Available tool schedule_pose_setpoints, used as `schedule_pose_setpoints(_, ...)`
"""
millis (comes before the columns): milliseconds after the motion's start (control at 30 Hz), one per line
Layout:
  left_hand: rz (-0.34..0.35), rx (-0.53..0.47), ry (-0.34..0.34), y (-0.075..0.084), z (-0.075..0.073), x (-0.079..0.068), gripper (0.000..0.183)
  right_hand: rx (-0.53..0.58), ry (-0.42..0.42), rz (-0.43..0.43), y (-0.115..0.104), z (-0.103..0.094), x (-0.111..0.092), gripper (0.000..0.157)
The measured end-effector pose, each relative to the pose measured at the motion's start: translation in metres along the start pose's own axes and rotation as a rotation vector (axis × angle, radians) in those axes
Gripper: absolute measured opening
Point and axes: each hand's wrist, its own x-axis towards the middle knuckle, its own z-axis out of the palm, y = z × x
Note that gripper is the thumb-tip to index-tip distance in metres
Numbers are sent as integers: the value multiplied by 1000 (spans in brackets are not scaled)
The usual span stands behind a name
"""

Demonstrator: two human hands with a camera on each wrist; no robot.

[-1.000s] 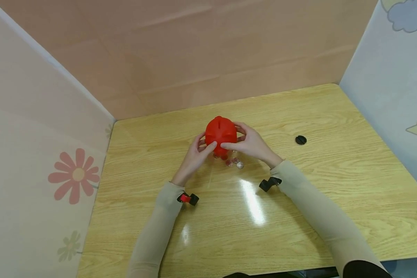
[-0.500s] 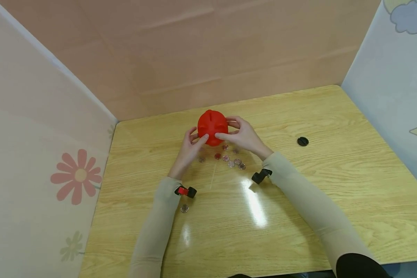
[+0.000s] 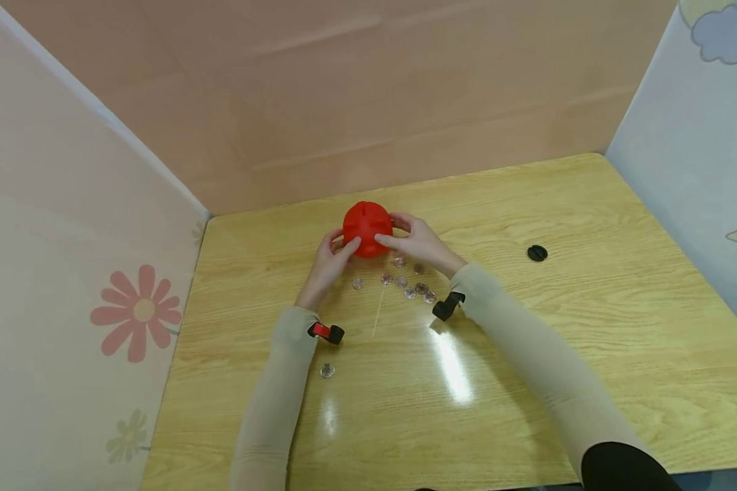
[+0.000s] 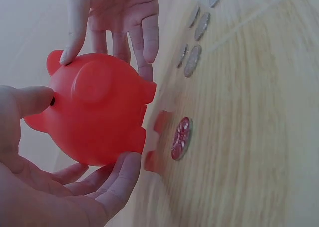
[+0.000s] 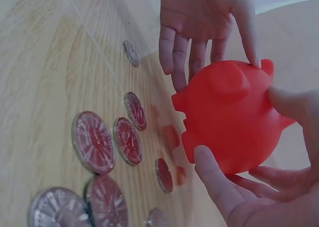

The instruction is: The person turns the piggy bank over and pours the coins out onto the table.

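A round red piggy bank (image 3: pixel 367 230) stands upright between both hands, its snout toward me and the coin slot on top. My left hand (image 3: pixel 328 264) grips its left side, thumb on the face near one eye (image 4: pixel 53 101). From the other side my right hand (image 3: pixel 422 243) holds it, thumb beside the snout and fingers round the flank. Its feet (image 4: pixel 138 139) hover just over or touch the tabletop; I cannot tell which. Several shiny coins (image 3: pixel 401 281) lie loose in front of it, some reflecting red in the right wrist view. The piggy bank's underside is hidden.
A black round plug (image 3: pixel 537 253) lies to the right on the wooden table (image 3: pixel 467 436). One lone coin (image 3: pixel 327 370) is beside my left forearm. Walls with printed flowers and clouds stand at the left and right, and a tan sheet (image 3: pixel 368 102) hangs behind.
Both hands have carried the piggy bank left and away from the coins, then lowered it slightly. More coins are uncovered on the table, including one by the left forearm.
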Motion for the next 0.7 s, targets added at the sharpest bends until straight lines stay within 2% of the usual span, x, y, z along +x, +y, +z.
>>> schedule_pose_setpoints(200,-21,7,-4,-7,-1,0,76,69,-38,29,7,1,1,84)
schedule_pose_setpoints(500,-19,29,-1,-7,0,0,74,78,-53,28,12,1,2,84)
schedule_pose_setpoints(600,-17,51,-18,-8,-3,-3,76,47,-41,32,13,-3,-5,83)
schedule_pose_setpoints(700,8,129,-18,-8,-12,-11,78,15,-14,21,13,-15,-18,81)
